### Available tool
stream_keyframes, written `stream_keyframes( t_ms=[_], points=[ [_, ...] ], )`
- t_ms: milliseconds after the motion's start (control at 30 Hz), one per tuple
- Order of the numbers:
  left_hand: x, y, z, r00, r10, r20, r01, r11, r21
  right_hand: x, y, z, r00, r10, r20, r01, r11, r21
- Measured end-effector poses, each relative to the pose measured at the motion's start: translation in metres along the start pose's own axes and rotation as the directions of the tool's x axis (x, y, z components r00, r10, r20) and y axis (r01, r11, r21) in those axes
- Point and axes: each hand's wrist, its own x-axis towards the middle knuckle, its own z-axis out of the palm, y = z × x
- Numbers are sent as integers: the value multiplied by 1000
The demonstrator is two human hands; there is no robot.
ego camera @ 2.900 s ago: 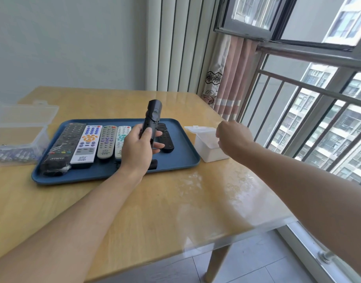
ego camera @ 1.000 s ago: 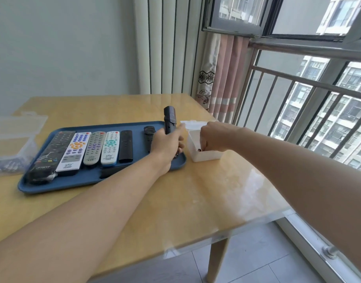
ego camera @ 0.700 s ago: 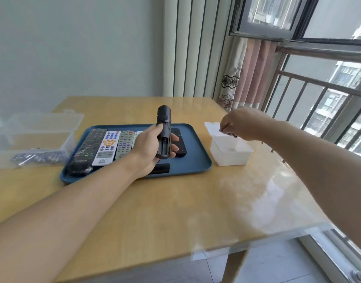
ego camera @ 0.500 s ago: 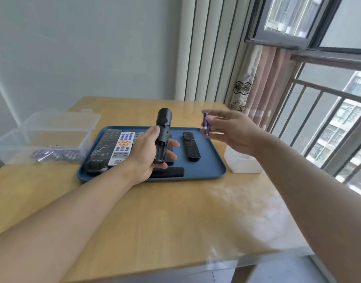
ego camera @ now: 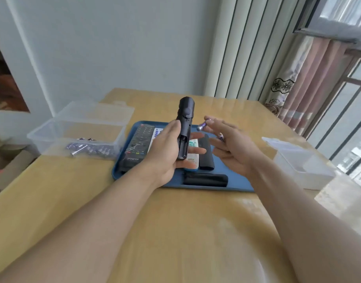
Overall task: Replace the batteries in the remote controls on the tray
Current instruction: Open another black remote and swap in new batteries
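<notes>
— Head view, far left first: what sits on the table (ego camera: 175,231)?
— One clear plastic box (ego camera: 79,129) with its lid open, and purple batteries (ego camera: 89,150) lying in a heap in it.
— And right of that?
— The blue tray (ego camera: 236,180), near the table's middle, with several remotes (ego camera: 139,144) lying side by side on it and a black cover piece (ego camera: 205,180) at its near edge.
— The left hand (ego camera: 167,152)?
— Raised over the tray, fingers wrapped round a black remote (ego camera: 184,127) held upright, its battery bay facing the camera.
— The right hand (ego camera: 230,148)?
— Just right of that remote, fingers loosely spread; one purple battery (ego camera: 202,126) is pinched at the fingertips, and a second battery (ego camera: 220,137) shows between the fingers lower down.
— Far right?
— A white box (ego camera: 304,168), lid open, well apart from the tray.
</notes>
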Motion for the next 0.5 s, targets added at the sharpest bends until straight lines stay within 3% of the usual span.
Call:
stream_keyframes(
  t_ms=[100,267,400,500],
  points=[
    [3,-4,0,1000,-6,4,6,997,80,-16,-2,7,980,-192,-42,178,958,-227],
    [2,-13,2,998,-24,61,19,996,84,-33,7,11,921,-385,58,343,732,-588],
    [-1,-14,2,997,-28,70,25,999,47,-34,9,12,892,-447,66,372,645,-668],
    [-4,-14,3,992,-66,104,70,997,-34,-40,7,18,891,-447,83,393,665,-635]
  ],
)
